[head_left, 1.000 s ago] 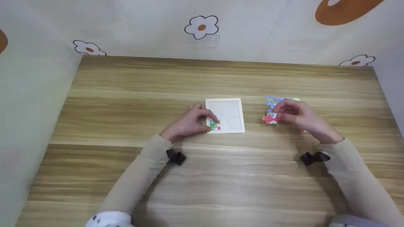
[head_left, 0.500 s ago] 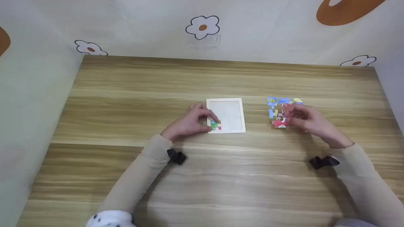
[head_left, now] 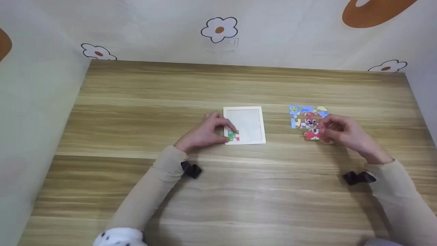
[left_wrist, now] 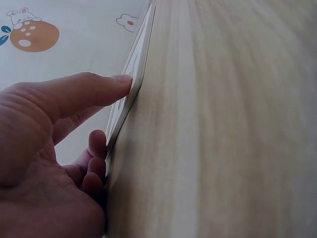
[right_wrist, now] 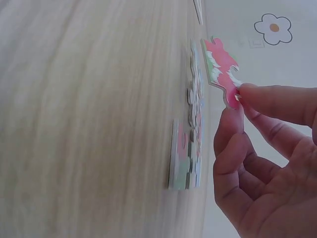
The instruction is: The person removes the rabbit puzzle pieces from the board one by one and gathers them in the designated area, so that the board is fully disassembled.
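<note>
In the head view my left hand (head_left: 203,131) rests on the left side of a pale puzzle frame (head_left: 263,126). Its thumb touches the frame near the lower left corner; the index fingertip is on a green and pink puzzle piece (head_left: 233,136) in that corner. My right hand (head_left: 350,135) pinches a red and white puzzle piece (head_left: 312,134) between thumb and fingers. The right wrist view shows this held piece (right_wrist: 220,69) raised off the table. Beyond it lies a group of puzzle pieces (head_left: 307,109), partly fitted together and partly hidden by the right hand.
The wood-grain table (head_left: 153,89) extends around both hands. A pale wall sheet (head_left: 164,30) with flower prints stands along its back and sides. A black wrist camera (head_left: 191,169) is worn on the left sleeve, another black camera (head_left: 358,178) on the right one.
My right hand has moved right and slightly toward me with the red and white piece, uncovering more of the group of pieces. The left hand stays on the frame.
</note>
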The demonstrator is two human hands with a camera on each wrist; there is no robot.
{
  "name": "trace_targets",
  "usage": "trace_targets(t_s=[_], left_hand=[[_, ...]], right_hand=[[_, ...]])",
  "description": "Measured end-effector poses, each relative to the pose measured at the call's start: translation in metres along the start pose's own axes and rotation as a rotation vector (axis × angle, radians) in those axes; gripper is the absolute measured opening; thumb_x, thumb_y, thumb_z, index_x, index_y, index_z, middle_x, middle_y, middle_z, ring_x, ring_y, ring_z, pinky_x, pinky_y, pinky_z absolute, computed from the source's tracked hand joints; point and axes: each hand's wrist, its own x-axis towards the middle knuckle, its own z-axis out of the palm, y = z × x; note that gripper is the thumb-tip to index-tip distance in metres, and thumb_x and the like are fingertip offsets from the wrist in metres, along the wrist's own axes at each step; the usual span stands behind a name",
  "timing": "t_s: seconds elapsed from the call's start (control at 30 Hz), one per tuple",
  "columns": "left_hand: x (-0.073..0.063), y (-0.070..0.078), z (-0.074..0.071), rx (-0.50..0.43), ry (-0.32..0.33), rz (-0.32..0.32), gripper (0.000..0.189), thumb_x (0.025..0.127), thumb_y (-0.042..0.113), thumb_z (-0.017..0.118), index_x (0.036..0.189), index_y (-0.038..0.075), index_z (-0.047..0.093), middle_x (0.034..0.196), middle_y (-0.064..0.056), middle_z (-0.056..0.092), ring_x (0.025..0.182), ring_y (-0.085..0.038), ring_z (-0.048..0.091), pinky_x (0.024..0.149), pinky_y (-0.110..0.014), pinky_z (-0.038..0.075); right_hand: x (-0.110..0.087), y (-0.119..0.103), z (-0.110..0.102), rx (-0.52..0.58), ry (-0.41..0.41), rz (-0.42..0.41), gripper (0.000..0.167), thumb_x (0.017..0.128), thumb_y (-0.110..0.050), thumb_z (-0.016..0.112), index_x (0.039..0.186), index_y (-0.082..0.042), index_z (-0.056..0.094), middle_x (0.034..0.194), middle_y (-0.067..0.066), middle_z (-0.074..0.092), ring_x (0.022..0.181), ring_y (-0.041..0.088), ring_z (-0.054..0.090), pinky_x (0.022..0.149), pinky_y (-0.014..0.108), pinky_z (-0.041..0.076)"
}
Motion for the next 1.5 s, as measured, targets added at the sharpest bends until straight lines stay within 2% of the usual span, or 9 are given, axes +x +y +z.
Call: trace_targets(t_s=[0.17, 0.3, 0.4, 0.57, 0.8, 1.13, 1.37, 1.5], left_hand=[[0.0001, -0.0002, 0.0003, 0.004, -0.002, -0.007, 0.023, 0.080, 0.006, 0.076, 0.103, 0.009, 0.073, 0.103, -0.006, 0.052, 0.103, -0.025, 0.036, 0.091, -0.039, 0.027], [-0.0001, -0.0005, 0.0004, 0.012, -0.006, -0.024, 0.024, 0.080, 0.007, 0.076, 0.103, 0.010, 0.073, 0.104, -0.006, 0.051, 0.103, -0.024, 0.036, 0.091, -0.038, 0.026], [-0.0006, 0.0002, 0.0003, 0.016, -0.009, -0.040, 0.024, 0.080, 0.007, 0.076, 0.104, 0.010, 0.073, 0.103, -0.006, 0.049, 0.103, -0.024, 0.036, 0.091, -0.038, 0.026], [-0.0010, 0.0019, -0.0001, 0.010, -0.007, -0.031, 0.024, 0.080, 0.007, 0.076, 0.104, 0.009, 0.073, 0.103, -0.007, 0.049, 0.103, -0.024, 0.036, 0.091, -0.038, 0.026], [-0.0005, 0.0007, 0.0004, 0.018, -0.005, -0.021, 0.024, 0.080, 0.008, 0.076, 0.103, 0.010, 0.073, 0.102, -0.006, 0.050, 0.103, -0.024, 0.036, 0.090, -0.039, 0.027], [0.0000, 0.0007, 0.0005, 0.001, 0.000, -0.033, 0.023, 0.080, 0.007, 0.076, 0.103, 0.009, 0.073, 0.103, -0.006, 0.050, 0.104, -0.025, 0.036, 0.092, -0.040, 0.027], [-0.0001, 0.0002, 0.0000, 0.012, -0.013, -0.027, 0.023, 0.081, 0.006, 0.076, 0.104, 0.009, 0.073, 0.106, -0.005, 0.052, 0.103, -0.023, 0.037, 0.093, -0.040, 0.025], [-0.0003, 0.0003, -0.0002, 0.013, -0.013, -0.027, 0.024, 0.081, 0.006, 0.076, 0.104, 0.009, 0.073, 0.106, -0.006, 0.051, 0.103, -0.023, 0.037, 0.094, -0.040, 0.025]], right_hand=[[-0.0006, 0.0060, -0.0010, -0.012, -0.007, 0.015, 0.015, 0.088, 0.005, 0.062, 0.103, 0.006, 0.062, 0.092, 0.011, 0.063, 0.073, 0.015, 0.062, 0.062, 0.025, 0.051], [-0.0015, 0.0090, 0.0003, -0.027, 0.018, 0.004, 0.012, 0.087, 0.003, 0.065, 0.099, 0.004, 0.064, 0.082, 0.007, 0.060, 0.068, 0.012, 0.056, 0.059, 0.022, 0.045], [-0.0020, 0.0099, 0.0014, -0.047, 0.032, 0.017, 0.010, 0.088, 0.002, 0.065, 0.097, 0.004, 0.065, 0.081, 0.008, 0.060, 0.068, 0.010, 0.052, 0.058, 0.022, 0.042], [-0.0003, 0.0096, 0.0007, -0.085, 0.031, 0.035, 0.010, 0.088, 0.003, 0.064, 0.097, 0.006, 0.065, 0.085, 0.010, 0.061, 0.069, 0.009, 0.052, 0.058, 0.021, 0.043], [0.0027, 0.0083, -0.0003, -0.120, 0.011, 0.067, 0.013, 0.087, 0.001, 0.065, 0.099, 0.005, 0.065, 0.079, 0.006, 0.054, 0.065, 0.011, 0.044, 0.055, 0.022, 0.037], [0.0061, 0.0082, -0.0023, -0.133, -0.047, 0.129, 0.015, 0.090, -0.003, 0.063, 0.104, 0.005, 0.064, 0.082, 0.007, 0.055, 0.067, 0.012, 0.045, 0.056, 0.024, 0.037], [0.0061, 0.0083, -0.0010, -0.096, -0.042, 0.112, 0.013, 0.090, -0.002, 0.064, 0.101, 0.006, 0.064, 0.082, 0.009, 0.060, 0.065, 0.010, 0.052, 0.057, 0.022, 0.044], [0.0057, 0.0079, -0.0007, -0.096, -0.038, 0.094, 0.013, 0.090, -0.002, 0.064, 0.100, 0.006, 0.064, 0.077, 0.008, 0.058, 0.064, 0.010, 0.051, 0.055, 0.022, 0.043]])
